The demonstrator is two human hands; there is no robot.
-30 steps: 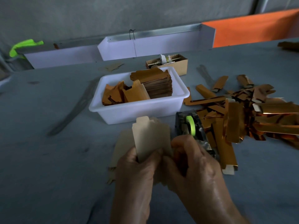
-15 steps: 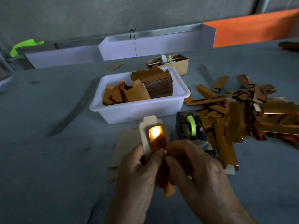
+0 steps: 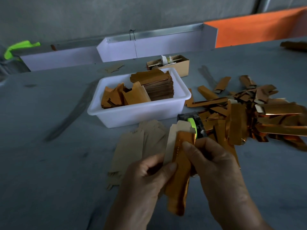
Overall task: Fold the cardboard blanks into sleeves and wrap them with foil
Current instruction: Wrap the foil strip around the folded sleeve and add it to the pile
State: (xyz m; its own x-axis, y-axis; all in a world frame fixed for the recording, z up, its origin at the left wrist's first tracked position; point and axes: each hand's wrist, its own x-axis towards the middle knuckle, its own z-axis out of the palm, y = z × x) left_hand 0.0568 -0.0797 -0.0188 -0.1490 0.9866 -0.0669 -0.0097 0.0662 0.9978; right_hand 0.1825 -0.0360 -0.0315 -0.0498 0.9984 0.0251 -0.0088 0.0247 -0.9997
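Observation:
A pale cardboard blank [image 3: 172, 143] stands upright between both hands, partly folded, with its copper foil face [image 3: 180, 173] turned toward me. My left hand [image 3: 146, 185] pinches its lower left edge with thumb and fingers. My right hand [image 3: 216, 171] grips the right side, thumb pressed on the foil. Flat plain blanks [image 3: 141, 146] lie on the table behind the hands. A heap of foil-wrapped sleeves [image 3: 259, 117] spreads at the right.
A white plastic tub [image 3: 132, 112] holds stacked foil pieces. A tape dispenser [image 3: 194, 125] with a green roll sits just behind the held blank. A small cardboard box [image 3: 179, 63] and white trays [image 3: 149, 48] stand at the back of the grey table [image 3: 49, 163].
The blank has been folded narrower and turned, so its foil side now faces me. The foil strip hangs lower between the hands, and my right thumb has moved up onto it.

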